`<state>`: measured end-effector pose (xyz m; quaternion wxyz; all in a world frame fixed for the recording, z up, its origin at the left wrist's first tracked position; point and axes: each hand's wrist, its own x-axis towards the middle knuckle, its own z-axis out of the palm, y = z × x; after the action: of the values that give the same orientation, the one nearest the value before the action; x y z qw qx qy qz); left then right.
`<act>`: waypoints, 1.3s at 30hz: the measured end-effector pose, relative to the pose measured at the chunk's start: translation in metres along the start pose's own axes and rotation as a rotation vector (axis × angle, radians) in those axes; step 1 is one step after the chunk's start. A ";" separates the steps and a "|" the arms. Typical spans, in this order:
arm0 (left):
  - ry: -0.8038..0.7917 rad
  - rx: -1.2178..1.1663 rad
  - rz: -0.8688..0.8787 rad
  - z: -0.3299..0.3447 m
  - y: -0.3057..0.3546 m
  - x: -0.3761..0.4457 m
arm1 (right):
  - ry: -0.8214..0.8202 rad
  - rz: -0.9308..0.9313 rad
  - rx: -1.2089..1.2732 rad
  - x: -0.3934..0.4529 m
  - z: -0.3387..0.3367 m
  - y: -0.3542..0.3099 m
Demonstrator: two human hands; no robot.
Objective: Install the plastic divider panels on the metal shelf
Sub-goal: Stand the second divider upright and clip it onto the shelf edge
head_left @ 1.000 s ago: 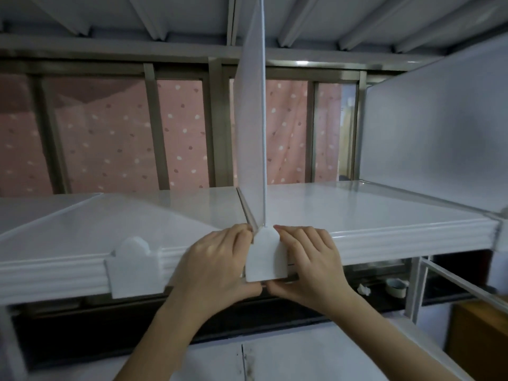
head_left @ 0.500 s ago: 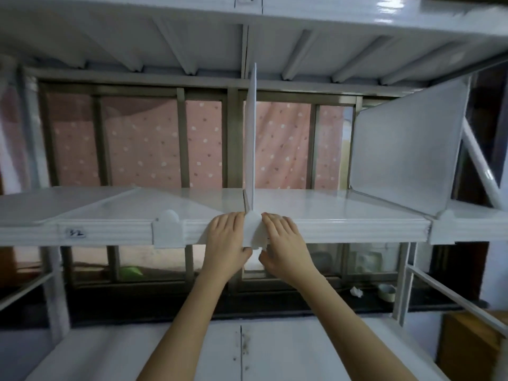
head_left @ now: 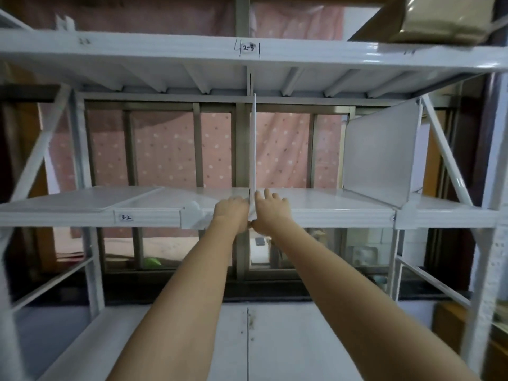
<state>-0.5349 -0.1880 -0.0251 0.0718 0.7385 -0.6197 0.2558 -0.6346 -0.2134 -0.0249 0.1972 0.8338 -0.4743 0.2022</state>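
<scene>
Left hand: the left hand [head_left: 231, 215] rests against the front edge of the middle shelf, just left of the upright divider panel; fingers curl over the lip, and whether they pinch the panel's foot cannot be told
Right hand: the right hand [head_left: 270, 213] lies just right of the same panel, fingers extended onto the shelf surface, thumb low at the front rail; the two hands almost meet at the panel's base
Divider panel: a thin white divider panel [head_left: 253, 144] stands upright, seen edge-on, between the hands, reaching up to just under the shelf above
Second panel: a second white panel [head_left: 380, 158] stands upright at the right end of the same level, its front clip [head_left: 406, 209] on the rail
Spare clip: a white clip [head_left: 192, 215] sits on the front rail just left of the left hand
Metal shelf: a white metal shelf [head_left: 330, 215] with handwritten labels "3-2" [head_left: 126, 217] and "2-3" [head_left: 248, 47] on its rails
Top level: a brown wrapped package [head_left: 439, 20] lies at the upper right
Background: a pink dotted curtain [head_left: 165, 149] hangs behind a window frame
</scene>
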 end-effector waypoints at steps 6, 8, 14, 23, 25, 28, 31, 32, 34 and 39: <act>0.102 0.046 0.034 -0.043 -0.023 -0.047 | -0.022 0.113 0.031 -0.033 -0.045 0.003; 0.065 0.044 0.008 -0.041 -0.037 -0.069 | -0.081 0.133 0.016 -0.051 -0.050 -0.008; -0.032 0.019 -0.038 -0.048 -0.078 -0.127 | -0.140 0.083 -0.044 -0.098 -0.064 -0.057; 0.025 0.004 -0.070 -0.091 -0.099 -0.166 | -0.096 0.031 -0.020 -0.111 -0.121 -0.090; 0.012 0.020 -0.110 -0.096 -0.108 -0.174 | -0.088 -0.007 0.003 -0.111 -0.126 -0.102; 0.002 0.042 -0.148 -0.103 -0.123 -0.189 | -0.092 -0.041 0.026 -0.110 -0.131 -0.121; 0.000 0.040 -0.182 -0.114 -0.144 -0.210 | -0.098 -0.078 0.082 -0.110 -0.132 -0.146; -0.006 0.033 -0.205 -0.116 -0.153 -0.218 | -0.103 -0.095 0.105 -0.110 -0.131 -0.157; -0.024 0.024 -0.264 -0.118 -0.174 -0.235 | -0.106 -0.138 0.144 -0.108 -0.129 -0.181; -0.125 0.100 -0.375 -0.117 -0.227 -0.283 | -0.097 -0.290 0.200 -0.113 -0.129 -0.250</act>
<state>-0.3812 0.1609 -0.0091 0.0431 0.8581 -0.4610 0.2219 -0.4891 0.0520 -0.0096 0.1173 0.9178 -0.3354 0.1774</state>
